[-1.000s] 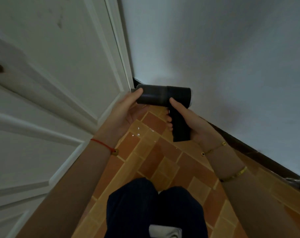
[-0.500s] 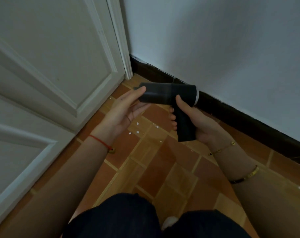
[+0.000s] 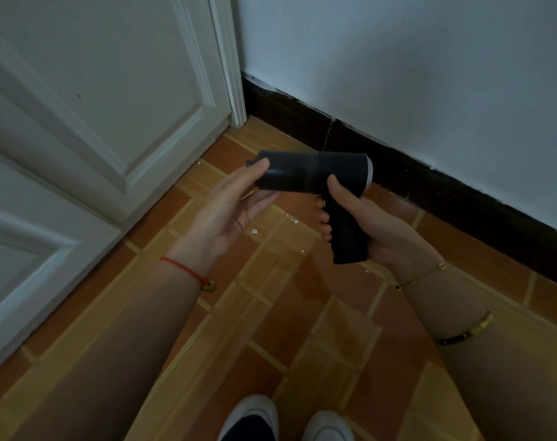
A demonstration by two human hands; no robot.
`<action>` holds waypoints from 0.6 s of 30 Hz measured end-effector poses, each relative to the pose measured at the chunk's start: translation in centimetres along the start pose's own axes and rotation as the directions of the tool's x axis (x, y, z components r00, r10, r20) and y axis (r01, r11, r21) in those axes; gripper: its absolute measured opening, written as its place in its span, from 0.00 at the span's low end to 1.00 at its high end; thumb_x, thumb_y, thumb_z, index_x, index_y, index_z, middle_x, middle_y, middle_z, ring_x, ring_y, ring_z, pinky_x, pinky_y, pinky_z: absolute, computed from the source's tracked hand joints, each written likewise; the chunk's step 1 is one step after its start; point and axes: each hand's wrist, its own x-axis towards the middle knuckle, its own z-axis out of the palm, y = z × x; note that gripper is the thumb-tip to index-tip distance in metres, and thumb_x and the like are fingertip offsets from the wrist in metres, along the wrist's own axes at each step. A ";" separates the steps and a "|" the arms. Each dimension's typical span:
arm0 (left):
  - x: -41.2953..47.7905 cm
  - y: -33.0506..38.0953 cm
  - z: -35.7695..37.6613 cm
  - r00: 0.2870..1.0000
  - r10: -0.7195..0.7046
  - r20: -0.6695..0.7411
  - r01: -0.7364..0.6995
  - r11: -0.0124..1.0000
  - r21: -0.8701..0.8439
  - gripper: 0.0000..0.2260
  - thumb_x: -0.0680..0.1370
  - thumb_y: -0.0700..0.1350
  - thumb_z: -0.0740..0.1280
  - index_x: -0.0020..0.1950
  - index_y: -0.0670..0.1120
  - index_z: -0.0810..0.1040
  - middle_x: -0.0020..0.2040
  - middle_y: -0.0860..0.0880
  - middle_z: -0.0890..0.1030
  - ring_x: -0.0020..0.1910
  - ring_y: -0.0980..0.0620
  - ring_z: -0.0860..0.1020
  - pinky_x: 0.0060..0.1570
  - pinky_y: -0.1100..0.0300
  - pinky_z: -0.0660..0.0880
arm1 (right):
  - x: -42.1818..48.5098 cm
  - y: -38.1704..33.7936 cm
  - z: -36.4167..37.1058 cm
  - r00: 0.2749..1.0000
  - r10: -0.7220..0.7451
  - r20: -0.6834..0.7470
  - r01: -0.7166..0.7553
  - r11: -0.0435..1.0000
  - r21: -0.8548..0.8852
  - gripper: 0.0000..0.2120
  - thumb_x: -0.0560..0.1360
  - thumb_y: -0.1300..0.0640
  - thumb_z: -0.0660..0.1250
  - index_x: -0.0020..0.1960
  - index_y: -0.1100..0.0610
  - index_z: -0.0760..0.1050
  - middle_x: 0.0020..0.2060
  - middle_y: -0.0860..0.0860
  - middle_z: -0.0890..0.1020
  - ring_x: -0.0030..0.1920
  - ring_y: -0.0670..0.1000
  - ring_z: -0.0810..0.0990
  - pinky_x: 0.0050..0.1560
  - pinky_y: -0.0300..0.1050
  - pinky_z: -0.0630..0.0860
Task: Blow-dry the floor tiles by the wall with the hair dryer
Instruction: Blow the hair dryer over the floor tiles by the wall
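A black hair dryer (image 3: 315,173) is held level above the floor, its barrel pointing left toward the door. My right hand (image 3: 369,230) grips its handle, thumb up against the barrel. My left hand (image 3: 229,208) holds the nozzle end between thumb and fingers, palm turned up. Below lie the orange and tan floor tiles (image 3: 290,300), with a darker wet-looking patch near the middle. The white wall (image 3: 414,68) stands beyond, edged by a dark baseboard (image 3: 462,198).
A white panelled door (image 3: 89,116) and its frame (image 3: 229,58) fill the left side, meeting the wall at the corner. Small white flecks (image 3: 255,231) dot the tiles under my hands. My two white shoes (image 3: 290,421) stand at the bottom edge.
The view has risen and pulled back, showing more floor, the baseboard and my shoes instead of my knees. Both hands keep their hold on the dryer, which sits a little lower in view.
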 end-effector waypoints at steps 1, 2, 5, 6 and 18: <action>-0.1 -0.3 -0.2 1.000 0.002 -0.006 -0.002 1.000 -0.001 0.19 0.72 0.45 0.72 0.61 0.42 0.77 0.62 0.39 0.81 0.58 0.45 0.83 0.56 0.57 0.80 | 0.0 0.4 0.1 1.000 -0.002 -0.006 0.002 1.000 0.003 0.16 0.72 0.42 0.66 0.41 0.56 0.73 0.31 0.48 0.76 0.30 0.46 0.76 0.35 0.38 0.76; -0.2 -0.5 -0.3 1.000 0.003 -0.009 -0.003 1.000 0.000 0.19 0.71 0.46 0.72 0.60 0.42 0.78 0.62 0.39 0.81 0.58 0.46 0.83 0.55 0.57 0.80 | 0.1 0.7 0.2 1.000 -0.006 -0.009 0.006 1.000 0.008 0.16 0.72 0.42 0.66 0.41 0.56 0.73 0.31 0.48 0.76 0.30 0.46 0.75 0.35 0.37 0.76; -0.6 -0.9 -0.8 1.000 -0.008 -0.020 0.007 1.000 -0.019 0.19 0.70 0.46 0.73 0.59 0.42 0.78 0.60 0.40 0.81 0.58 0.45 0.83 0.54 0.58 0.81 | -0.1 1.5 0.5 1.000 -0.001 0.011 0.001 1.000 0.028 0.16 0.72 0.42 0.66 0.41 0.56 0.72 0.31 0.48 0.75 0.30 0.46 0.75 0.34 0.37 0.75; -0.7 -1.1 -0.9 1.000 -0.017 -0.023 0.017 0.999 -0.036 0.20 0.69 0.46 0.73 0.59 0.42 0.77 0.59 0.40 0.81 0.57 0.45 0.83 0.54 0.57 0.81 | -0.2 1.7 0.5 1.000 0.004 0.021 -0.005 1.000 0.031 0.16 0.72 0.42 0.66 0.41 0.55 0.72 0.32 0.48 0.75 0.30 0.46 0.75 0.34 0.37 0.75; -0.8 -1.7 -2.2 0.999 -0.041 0.011 0.042 0.997 -0.061 0.20 0.70 0.45 0.73 0.60 0.42 0.78 0.58 0.41 0.82 0.58 0.45 0.83 0.54 0.57 0.81 | -0.5 2.2 1.0 0.999 0.010 -0.039 -0.010 1.000 -0.004 0.16 0.73 0.44 0.67 0.45 0.58 0.74 0.32 0.49 0.75 0.29 0.46 0.74 0.33 0.38 0.75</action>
